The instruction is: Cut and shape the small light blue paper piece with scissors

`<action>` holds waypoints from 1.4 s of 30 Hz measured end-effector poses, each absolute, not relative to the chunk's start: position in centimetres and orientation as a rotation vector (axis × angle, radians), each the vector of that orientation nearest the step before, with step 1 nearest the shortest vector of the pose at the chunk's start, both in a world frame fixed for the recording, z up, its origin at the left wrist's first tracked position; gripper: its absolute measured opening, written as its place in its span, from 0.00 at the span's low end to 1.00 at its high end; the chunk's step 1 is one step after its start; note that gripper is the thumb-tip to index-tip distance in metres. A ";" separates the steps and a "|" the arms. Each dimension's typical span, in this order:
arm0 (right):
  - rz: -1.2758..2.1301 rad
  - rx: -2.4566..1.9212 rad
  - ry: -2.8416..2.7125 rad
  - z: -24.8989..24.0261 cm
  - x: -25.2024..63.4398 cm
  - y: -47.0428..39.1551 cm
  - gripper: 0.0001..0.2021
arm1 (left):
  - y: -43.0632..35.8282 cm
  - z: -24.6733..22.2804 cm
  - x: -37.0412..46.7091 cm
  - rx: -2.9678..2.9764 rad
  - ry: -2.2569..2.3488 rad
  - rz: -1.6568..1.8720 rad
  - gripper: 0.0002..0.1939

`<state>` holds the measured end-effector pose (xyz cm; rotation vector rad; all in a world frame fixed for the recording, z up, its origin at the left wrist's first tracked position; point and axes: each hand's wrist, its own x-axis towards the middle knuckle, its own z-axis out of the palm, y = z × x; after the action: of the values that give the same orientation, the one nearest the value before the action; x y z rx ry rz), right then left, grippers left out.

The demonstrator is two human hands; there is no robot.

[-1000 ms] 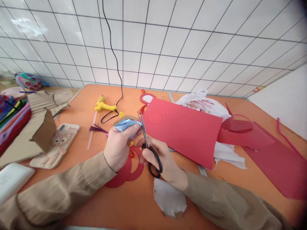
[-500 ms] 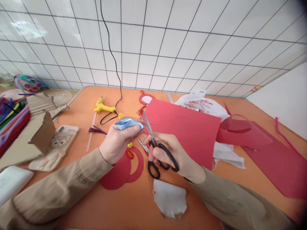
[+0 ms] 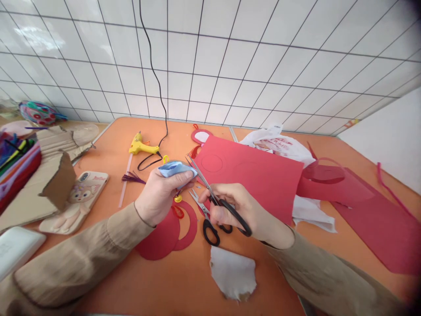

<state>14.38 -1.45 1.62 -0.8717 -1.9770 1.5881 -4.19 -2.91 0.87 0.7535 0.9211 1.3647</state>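
A folded piece of light blue fabric [image 3: 173, 168] is pinched between the thumb and fingers of my left hand [image 3: 159, 191]. My right hand [image 3: 238, 208] grips black-handled scissors [image 3: 210, 188], their blades slightly parted at the right edge of the fabric. Below the hands, a second pair of scissors [image 3: 210, 232] lies on the table, partly covered by my right hand. Red card circles [image 3: 159, 239] and a red ring [image 3: 189, 232] lie under and beside my left hand. A piece of white fabric [image 3: 233, 272] rests nearer to me.
A large red sheet [image 3: 256, 175] with a drawn circle lies behind my right hand. The yellow glue gun [image 3: 144, 147] trails a black cord up the tiled wall. Cardboard [image 3: 36, 188], a phone [image 3: 79, 204] and a white box-like device [image 3: 19, 250] occupy the left; a plastic bag [image 3: 279, 145] sits behind.
The right hand and scissors have shifted slightly right and down, with the blade tips now closer to the fabric's edge. My left hand stays nearly still with the blue fabric.
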 end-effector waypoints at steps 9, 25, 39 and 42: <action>1.594 -0.912 -1.928 1.1 14.0 -1.5 0.20 | -3.1 0.7 -4.1 0.712 0.918 1.379 0.04; 1.521 -0.994 -1.931 0.8 13.9 -1.5 0.21 | -3.4 1.2 -3.7 0.647 0.947 1.398 0.06; 1.568 -1.055 -1.886 0.6 13.6 -1.6 0.20 | -3.4 1.1 -3.6 0.592 0.967 1.426 0.05; 1.568 -1.049 -1.879 0.7 13.5 -1.7 0.20 | -3.4 1.1 -3.6 0.589 0.969 1.430 0.05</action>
<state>13.49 -1.67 0.73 -1.0488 -1.8787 1.5684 -3.58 -3.40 1.08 0.5894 0.9690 1.4299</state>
